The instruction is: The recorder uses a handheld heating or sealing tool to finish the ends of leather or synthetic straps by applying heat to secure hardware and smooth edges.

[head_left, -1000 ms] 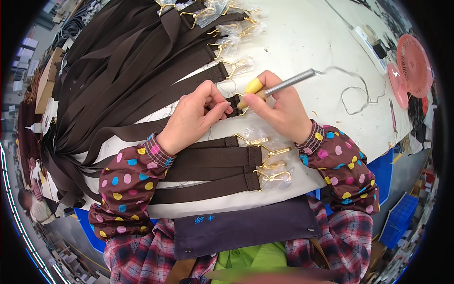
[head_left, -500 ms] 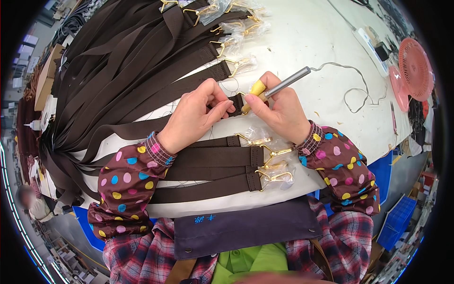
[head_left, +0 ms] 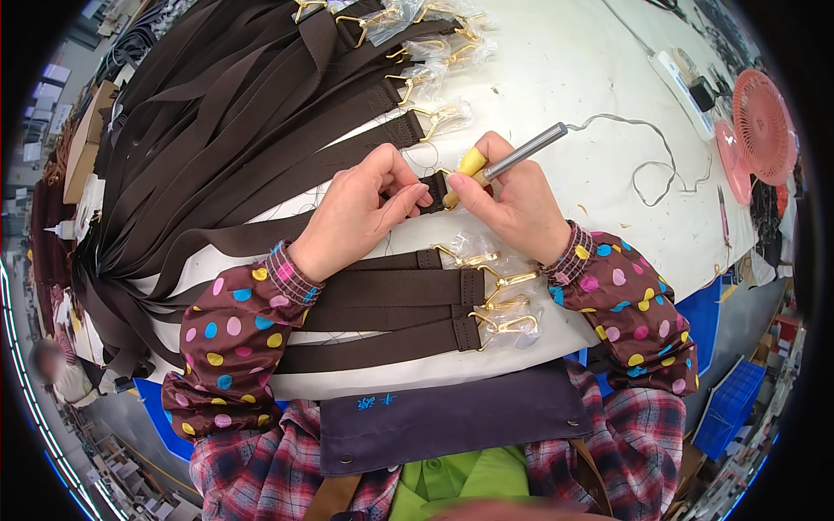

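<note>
Where the wearer's torso fills the near edge, dk navy cloth panel (head_left: 452,425) w/ round studs lies over red-and-navy plaid garment (head_left: 252,460). Both forearms in maroon polka-dot sleeves (head_left: 230,339), elasticated at wrist.

Just fwd, on off-white bench (head_left: 573,326): grp of flat dk-brown woven straps (head_left: 391,288), ends to R, w/ gold-coloured metal hooks (head_left: 512,278) partly in clear plastic film (head_left: 526,336).

Beyond those, mid-bench: strap being worked, its dk-brown stitched end (head_left: 437,191) between the hands, gold fitting at tip. L hand (head_left: 358,208) pinching that end, thumb + fingers tog. R hand (head_left: 521,200) grasping silver pen-shaped tool (head_left: 532,152), held aslant, tan lower part down by the gold fitting; can't tell if touching. Yellow cover (head_left: 472,162) on a R finger.

Farther: thin grey cord (head_left: 647,123) off tool's upper end, loops R. Big heap of same straps (head_left: 234,113), L + far L. Pink plastic fan (head_left: 764,126), far R, nr white power strip (head_left: 682,91) w/ blk plug (head_left: 702,93).
</note>
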A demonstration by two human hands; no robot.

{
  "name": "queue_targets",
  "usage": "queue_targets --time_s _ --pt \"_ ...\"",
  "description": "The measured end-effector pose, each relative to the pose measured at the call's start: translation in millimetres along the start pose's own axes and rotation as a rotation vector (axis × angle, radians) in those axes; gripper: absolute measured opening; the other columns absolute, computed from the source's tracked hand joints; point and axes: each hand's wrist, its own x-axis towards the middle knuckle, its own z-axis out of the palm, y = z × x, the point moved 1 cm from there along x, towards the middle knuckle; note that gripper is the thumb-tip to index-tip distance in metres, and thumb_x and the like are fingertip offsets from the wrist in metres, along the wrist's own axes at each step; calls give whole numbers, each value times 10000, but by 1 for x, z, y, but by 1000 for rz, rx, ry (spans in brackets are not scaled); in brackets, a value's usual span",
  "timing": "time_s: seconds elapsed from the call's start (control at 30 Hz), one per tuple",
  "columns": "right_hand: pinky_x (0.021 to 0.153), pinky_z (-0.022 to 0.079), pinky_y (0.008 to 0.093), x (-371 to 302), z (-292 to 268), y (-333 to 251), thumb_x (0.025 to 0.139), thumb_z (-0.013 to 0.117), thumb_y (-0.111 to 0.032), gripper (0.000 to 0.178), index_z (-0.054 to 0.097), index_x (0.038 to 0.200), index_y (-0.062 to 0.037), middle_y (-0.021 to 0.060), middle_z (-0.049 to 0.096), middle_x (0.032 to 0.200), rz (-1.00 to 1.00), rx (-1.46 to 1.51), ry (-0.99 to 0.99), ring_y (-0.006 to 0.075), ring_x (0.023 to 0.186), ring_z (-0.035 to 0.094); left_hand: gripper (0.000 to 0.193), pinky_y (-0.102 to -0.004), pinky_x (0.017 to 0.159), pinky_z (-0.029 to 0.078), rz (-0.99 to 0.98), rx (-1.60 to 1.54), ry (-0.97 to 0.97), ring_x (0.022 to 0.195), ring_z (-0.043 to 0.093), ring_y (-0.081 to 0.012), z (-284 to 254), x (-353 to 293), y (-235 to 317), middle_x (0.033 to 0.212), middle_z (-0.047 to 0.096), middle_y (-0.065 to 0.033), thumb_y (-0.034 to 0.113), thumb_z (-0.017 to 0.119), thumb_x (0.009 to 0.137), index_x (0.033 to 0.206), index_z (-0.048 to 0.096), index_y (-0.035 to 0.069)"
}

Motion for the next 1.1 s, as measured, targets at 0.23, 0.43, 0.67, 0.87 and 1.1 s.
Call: queue_targets --time_s 0.23,0.43,0.67,0.87,1.1 --pt "493 401 275 1 0 1 849 669 -209 273 464 812 -33 62 537 632 8 -13 -10 137 536 499 150 -249 638 524 -8 -26 -5 734 663 -124 0 1 -1 818 677 -87 106 576 920 888 472 3" --pt "518 434 240 -1 0 -2 886 632 -178 226 472 845 -24 61 611 695 23 149 -10 97 600 581 170 -242 592 502 -190 -137 -11 699 623 -118 -9 2 5 831 619 -72 99 606 896 937 477 -3" --pt "519 438 233 -2 -1 -1 894 622 -168 214 480 851 -14 56 619 698 32 213 -11 81 617 588 236 -243 629 477 93 335 -249 692 517 -109 -18 6 22 848 511 -33 58 681 807 996 543 30" --pt "510 425 229 -1 1 1 882 634 -183 229 485 830 -16 58 612 679 45 176 -22 72 581 550 136 -301 629 456 155 406 -272 670 526 -176 -18 9 16 829 508 -82 107 690 801 837 582 34" --pt "488 399 256 1 4 6 859 656 -201 253 486 809 -20 49 569 637 28 133 -4 102 534 499 133 -283 617 447 33 265 -209 639 502 -144 -19 5 16 813 484 -61 120 675 834 850 573 37"
